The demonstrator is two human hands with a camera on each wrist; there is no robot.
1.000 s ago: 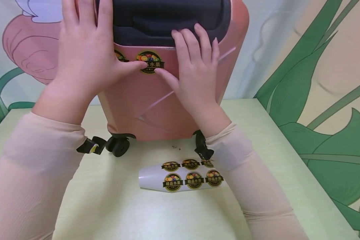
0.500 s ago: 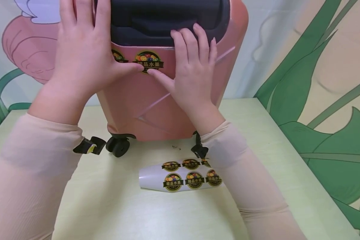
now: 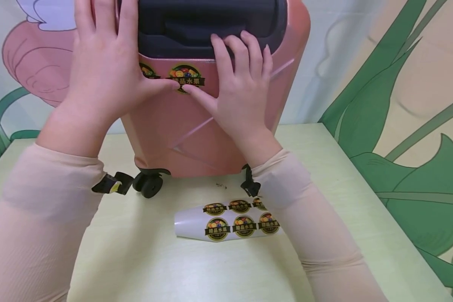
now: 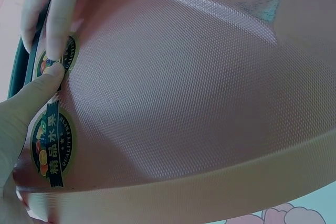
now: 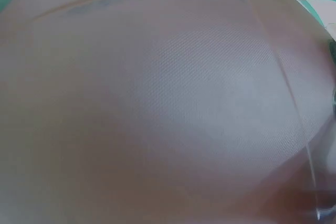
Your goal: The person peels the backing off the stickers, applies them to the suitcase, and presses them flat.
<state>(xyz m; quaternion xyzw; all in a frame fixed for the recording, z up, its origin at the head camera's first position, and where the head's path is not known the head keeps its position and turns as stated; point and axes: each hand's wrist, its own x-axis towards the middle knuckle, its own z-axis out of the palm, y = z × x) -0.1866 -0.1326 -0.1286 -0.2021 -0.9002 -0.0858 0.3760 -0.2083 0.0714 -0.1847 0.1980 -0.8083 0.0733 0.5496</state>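
A pink suitcase with a black handle panel stands upright. A round fruit sticker lies on its face just under the panel, and both thumbs press on that sticker's lower part with their tips close together. My left hand rests along the suitcase's left edge, fingers stretched upward and their tips out of the head view. My right hand lays its fingertips on the black panel. A second fruit sticker shows whole in the left wrist view, on the left. The right wrist view shows mostly pink shell.
A white sticker sheet with several fruit stickers lies on the pale table in front of the suitcase; the right forearm covers its right end. Black wheels stand on the table. A plant-painted wall is behind.
My right thumb has moved left across the sticker to near the left thumb, and the right hand has shifted slightly left. The left hand has moved slightly left too.
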